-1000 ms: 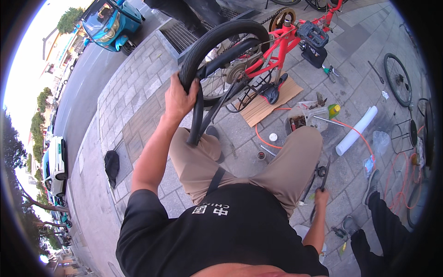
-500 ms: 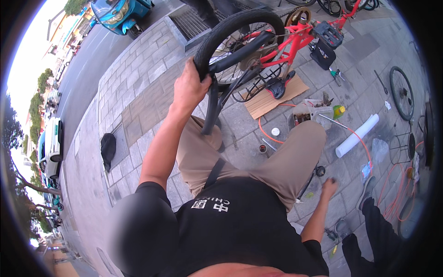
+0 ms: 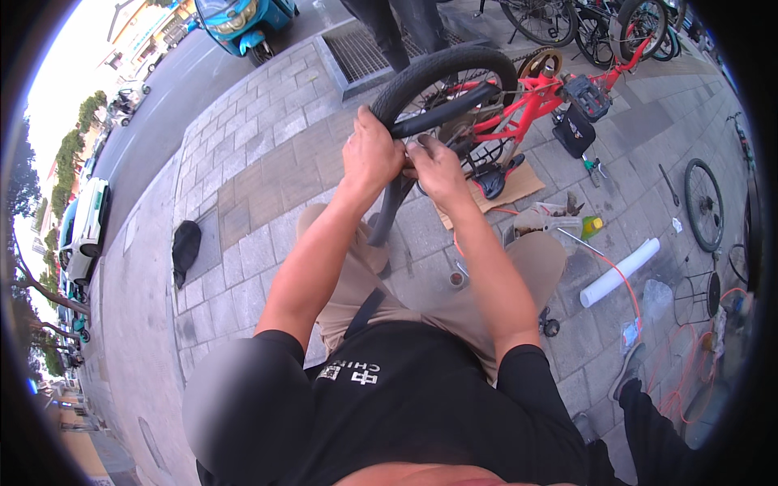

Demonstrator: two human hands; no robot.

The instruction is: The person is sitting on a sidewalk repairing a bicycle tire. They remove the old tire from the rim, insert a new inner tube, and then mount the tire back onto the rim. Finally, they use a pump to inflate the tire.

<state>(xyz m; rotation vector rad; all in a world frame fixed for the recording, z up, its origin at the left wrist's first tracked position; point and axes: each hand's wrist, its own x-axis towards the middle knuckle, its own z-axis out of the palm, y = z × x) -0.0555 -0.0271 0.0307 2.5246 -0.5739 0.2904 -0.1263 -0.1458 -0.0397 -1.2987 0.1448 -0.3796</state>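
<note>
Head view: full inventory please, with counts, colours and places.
bicycle: one, red, upper centre
tyre: one, black, bicycle's left end
tube: one, black, hanging below tyre
saddle: one, black and red, below bicycle
cardboard: one, brown, under saddle
container: one, yellow, right of centre
roll: one, white, right
hose: at least one, orange, right
loose wheel: at least one, black, far right
plastic bag: one, clear, right
bundle: one, black, left paving
drain grate: one, grey, top
three-wheeler: one, blue, upper left
nearest car: one, white, left
parked bicycles: several, mostly dark, top right
bystanders: at least two, dark trousers, top and lower right
shirt: one, black, lower centre
left hand: one, bare, on tyre
right hand: one, bare, beside left
</note>
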